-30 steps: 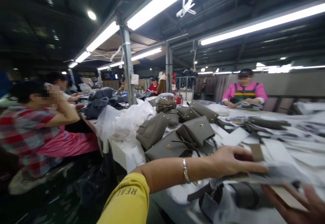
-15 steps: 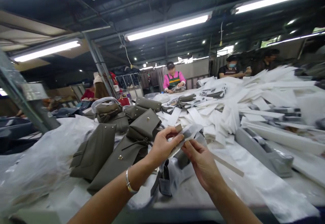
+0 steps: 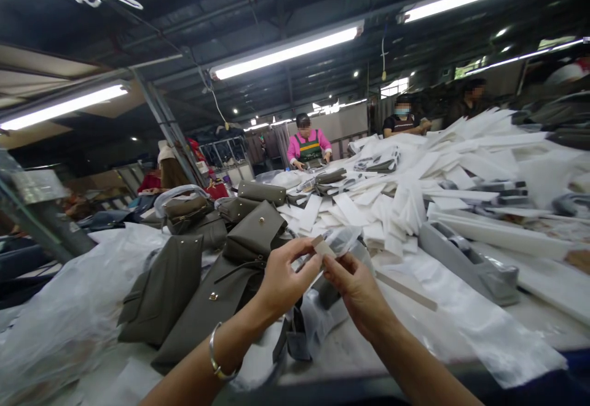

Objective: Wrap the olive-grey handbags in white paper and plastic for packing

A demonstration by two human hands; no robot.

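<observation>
A narrow grey-brown strip (image 3: pixel 408 290) runs through both hands, one end showing at the left fingertips and the other past the right wrist. My left hand (image 3: pixel 283 274) pinches it between thumb and fingers, and my right hand (image 3: pixel 359 283) grips it close beside. Clear plastic film (image 3: pixel 343 239) bunches behind the fingertips. Below them hang a dark strap and a dark tag (image 3: pixel 297 343), partly in plastic wrap. What else lies under the fingers is hidden. Left of my hands, an olive-grey leather bag (image 3: pixel 216 283) with a metal clasp lies on the table.
More olive-grey bags (image 3: pixel 168 283) and crumpled plastic (image 3: pixel 74 301) lie to the left. A heap of white strips and sheets (image 3: pixel 456 160) fills the far right, with a grey moulded piece (image 3: pixel 465 265) in front. A co-worker in pink (image 3: pixel 308 145) is at the far side.
The view has shifted slightly to the right. At the left fingertips, the strip's pale face now shows more. Both hands keep their hold on it.
</observation>
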